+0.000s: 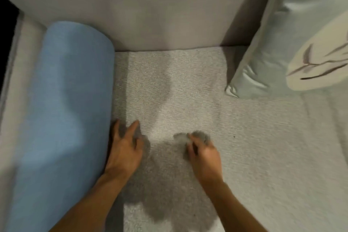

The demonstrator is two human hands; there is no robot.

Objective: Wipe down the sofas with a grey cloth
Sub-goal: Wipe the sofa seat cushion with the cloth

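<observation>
a: what is the surface here?
b: a sofa seat (188, 84), pale grey, with a rough woven grain. the person's shadow falls dark on the near part of it.
a: and the hands?
b: the right hand (205, 160) is low on the seat, near the middle. its fingers are curled around a grey cloth (199, 135). the cloth is bunched small and soft. it comes out in front of the fingertips and touches the seat. this part is a little blurred.
a: the left one?
b: the left hand (124, 149) rests on the seat with its fingers relaxed and a little spread, and it holds nothing. it is to the left of the cloth, apart from it, and just beside a blue bolster (66, 109).
a: what is this bolster like?
b: long and round like a roll, in light blue fabric with a fine weave. it lies along the left side of the seat, up to the backrest (141, 5), which is smooth, grey and upright.
a: and on the right?
b: a pale green cushion (263, 52), shiny like satin, leans in the back corner with one corner down on the seat. a cream cushion (320, 66) with thin dark branch lines partly overlaps it. both are well apart from the hands.
</observation>
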